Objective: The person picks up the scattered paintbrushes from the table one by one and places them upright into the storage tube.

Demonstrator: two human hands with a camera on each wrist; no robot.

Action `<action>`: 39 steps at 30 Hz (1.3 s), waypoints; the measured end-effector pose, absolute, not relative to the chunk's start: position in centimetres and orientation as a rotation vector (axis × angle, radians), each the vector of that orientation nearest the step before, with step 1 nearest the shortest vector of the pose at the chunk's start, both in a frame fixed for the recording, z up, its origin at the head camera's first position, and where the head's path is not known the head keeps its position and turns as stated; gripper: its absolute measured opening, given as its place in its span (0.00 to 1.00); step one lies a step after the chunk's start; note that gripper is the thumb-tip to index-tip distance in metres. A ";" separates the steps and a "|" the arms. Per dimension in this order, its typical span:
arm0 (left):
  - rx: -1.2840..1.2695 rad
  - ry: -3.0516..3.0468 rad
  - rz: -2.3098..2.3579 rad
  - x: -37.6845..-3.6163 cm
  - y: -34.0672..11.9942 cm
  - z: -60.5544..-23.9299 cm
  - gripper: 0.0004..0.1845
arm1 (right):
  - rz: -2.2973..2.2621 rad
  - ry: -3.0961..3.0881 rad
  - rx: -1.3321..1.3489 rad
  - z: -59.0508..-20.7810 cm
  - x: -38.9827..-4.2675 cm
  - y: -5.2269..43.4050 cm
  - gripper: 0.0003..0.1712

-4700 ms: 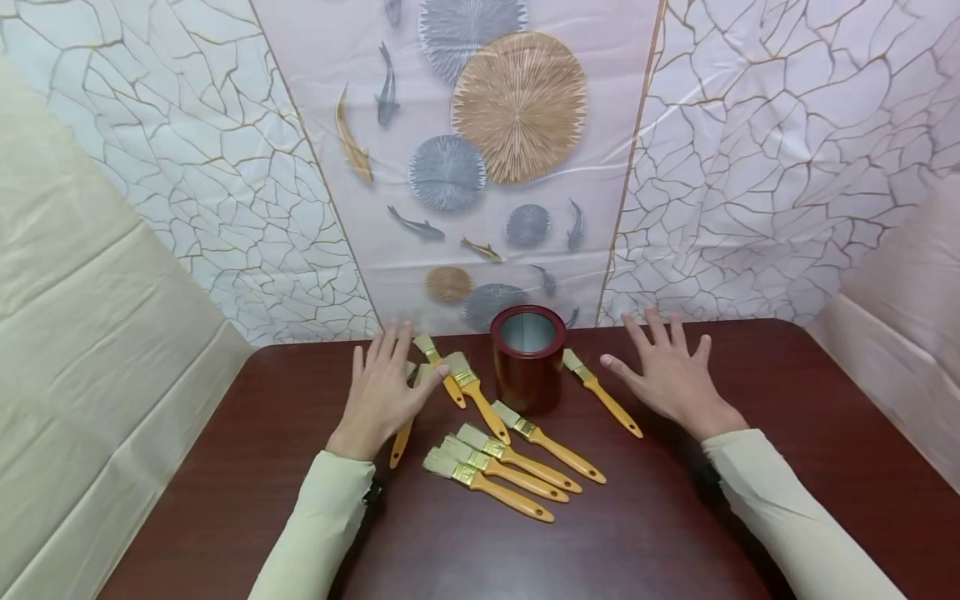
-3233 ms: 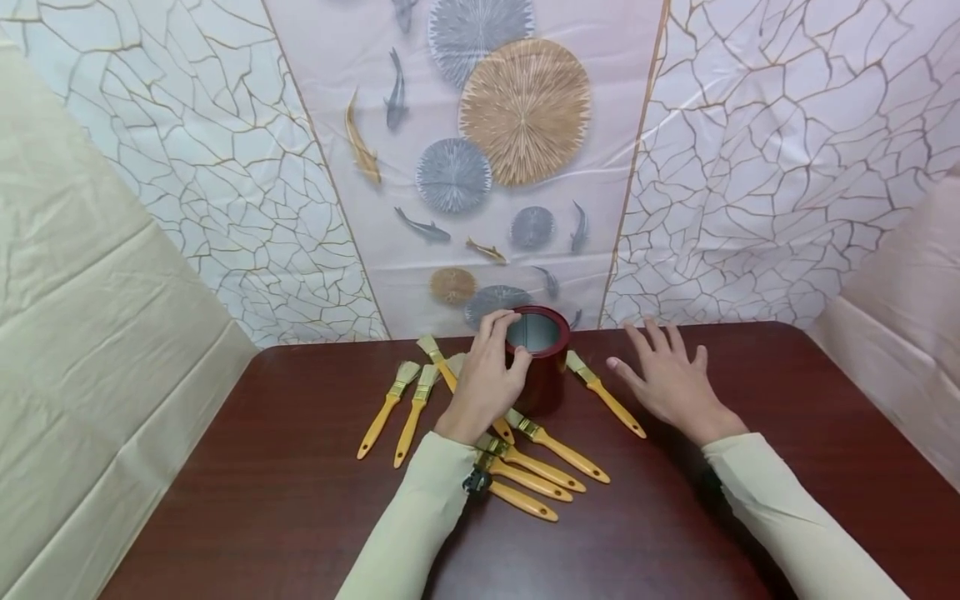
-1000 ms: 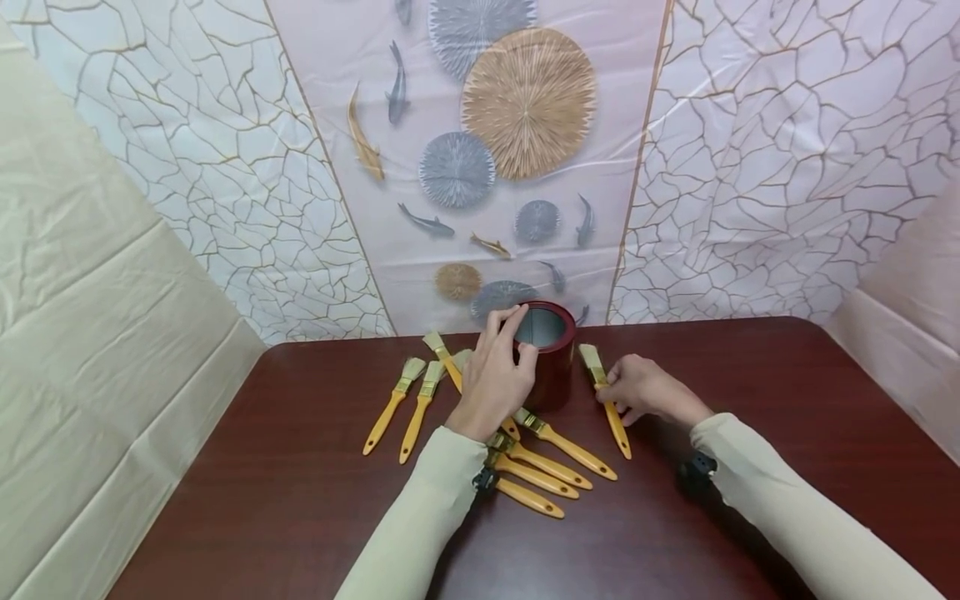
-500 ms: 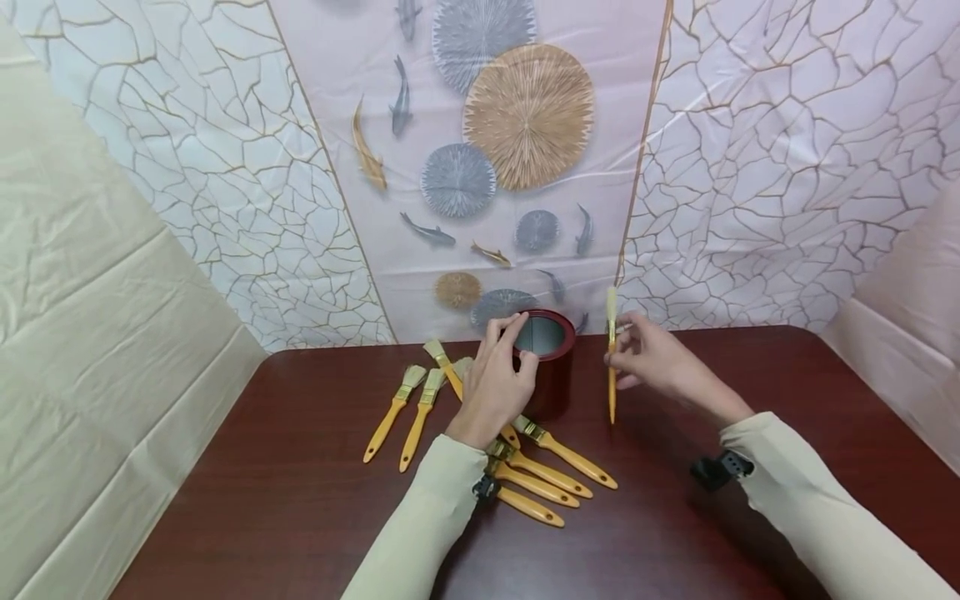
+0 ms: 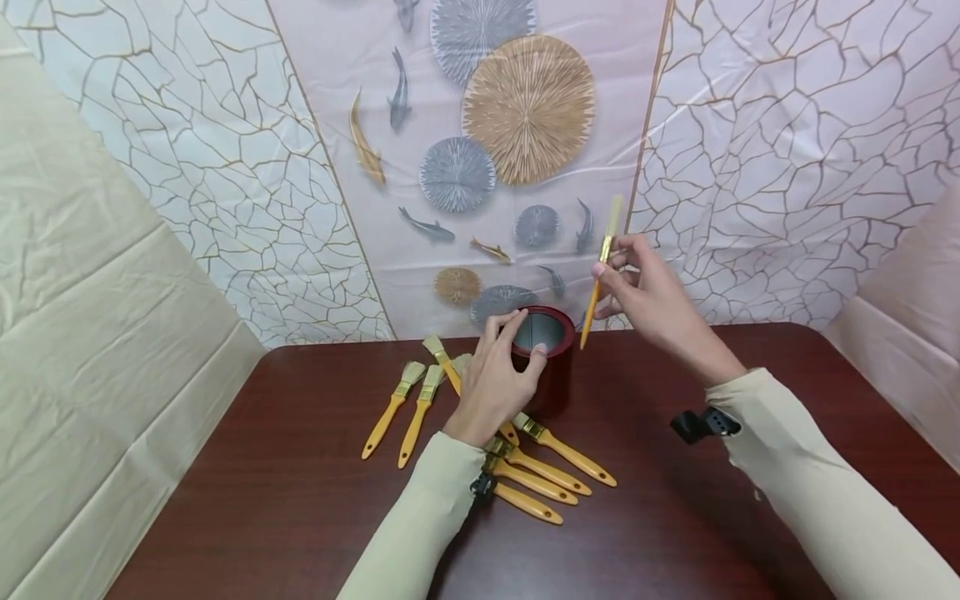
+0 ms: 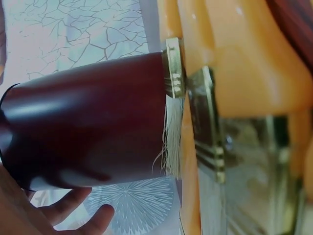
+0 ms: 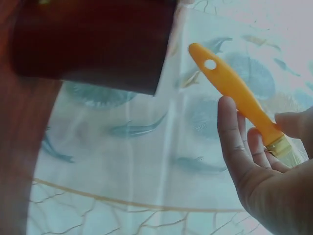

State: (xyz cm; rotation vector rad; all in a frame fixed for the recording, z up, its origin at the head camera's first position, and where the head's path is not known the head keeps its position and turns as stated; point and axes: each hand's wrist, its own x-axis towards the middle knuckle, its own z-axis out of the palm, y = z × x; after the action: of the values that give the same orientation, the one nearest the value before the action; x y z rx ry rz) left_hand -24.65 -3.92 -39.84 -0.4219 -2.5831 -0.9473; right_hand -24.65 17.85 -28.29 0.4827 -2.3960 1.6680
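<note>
My left hand (image 5: 491,383) holds the dark red can (image 5: 553,379) at its rim, thumb on the near side and fingers on the left side. The can stands upright with its top uncovered and its grey inside showing. In the left wrist view, fingers (image 6: 68,203) lie along the side of the can (image 6: 93,122). My right hand (image 5: 652,304) pinches a paintbrush (image 5: 592,304) near its metal band, raised above the table to the right of the can. Its pale bristles point up and its yellow handle (image 7: 230,88) slants down toward the can.
Two paintbrushes (image 5: 386,421) lie apart on the left of the brown table (image 5: 300,500). Several more paintbrushes (image 5: 573,458) lie in front of the can and beneath my left forearm, partly hidden. A patterned cloth wall (image 5: 450,92) rises right behind the table.
My left hand moved from over the left brushes to the can's rim. My right hand took the brush lying right of the can, lifted it and tilted its handle toward the can.
</note>
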 end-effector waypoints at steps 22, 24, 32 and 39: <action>-0.365 -2.606 -0.943 -24.6 -3.7 -39.4 0.45 | 1.305 -2.599 0.598 -30.9 -27.4 14.3 0.12; -0.363 -2.607 -0.939 -24.7 -3.8 -39.5 0.45 | 1.264 -2.593 0.591 -31.2 -27.5 14.2 0.09; -0.375 -2.612 -0.940 -24.5 -3.9 -39.5 0.46 | 1.015 -2.668 0.604 -31.9 -28.1 13.5 0.14; -0.399 -2.617 -0.935 -24.6 -4.0 -39.5 0.47 | 1.030 -2.678 0.618 -32.8 -29.3 13.5 0.15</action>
State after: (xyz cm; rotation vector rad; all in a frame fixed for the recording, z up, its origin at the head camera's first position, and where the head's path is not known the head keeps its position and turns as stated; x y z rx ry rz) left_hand -24.59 -3.96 -39.48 -0.3991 -2.6170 -0.9352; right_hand -29.29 13.46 -32.84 0.6180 -2.6777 1.0298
